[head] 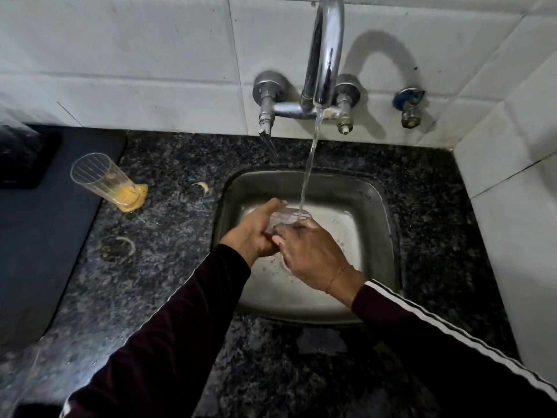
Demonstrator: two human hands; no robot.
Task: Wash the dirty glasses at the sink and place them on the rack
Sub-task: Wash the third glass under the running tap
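Bench: speckled dark stone under white tiles, steel sink [379, 206] set in it.
Tap: tap [324, 55] running, stream falling into the held glass [286, 217].
Hands: left hand [256, 233] and right hand [313, 254] both have their fingers curled round that glass over the basin.
Left to do: second glass [105, 179] stands on the bench with yellow residue, unwashed.
Rack: not in view.
Progress: judged early, first glass mid-rinse.
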